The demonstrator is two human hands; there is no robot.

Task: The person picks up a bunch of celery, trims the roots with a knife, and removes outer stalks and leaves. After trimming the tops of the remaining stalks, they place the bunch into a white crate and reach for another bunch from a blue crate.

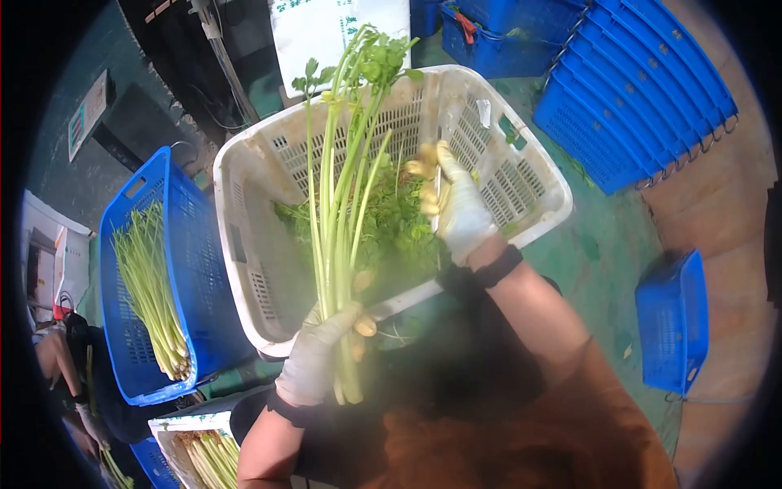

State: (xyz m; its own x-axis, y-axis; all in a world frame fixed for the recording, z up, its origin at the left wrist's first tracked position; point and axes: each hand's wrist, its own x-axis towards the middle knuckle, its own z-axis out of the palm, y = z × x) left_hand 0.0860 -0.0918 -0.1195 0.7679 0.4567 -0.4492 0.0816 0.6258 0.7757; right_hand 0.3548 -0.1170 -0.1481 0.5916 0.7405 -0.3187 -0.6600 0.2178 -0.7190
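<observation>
My left hand [314, 354], in a pale glove with yellowish fingertips, is wrapped round the lower stalks of a leafy green celery bunch [338, 212]. The bunch stands nearly upright, leaves at the top, over a large white plastic basket [252, 293]. Loose green leaves [391, 216] lie inside this basket. My right hand [460, 200], gloved the same way, is over the right part of the basket, apart from the bunch. Its fingers are curled round a thin, pale, upright object that is too small to identify.
A blue basket [175, 285] with green stalks stands at left, a foam box [167, 436] of stalks below it. Stacked blue baskets [635, 90] are at upper right, a small blue one [672, 326] at right. Another person's gloved hand [94, 428] shows at lower left.
</observation>
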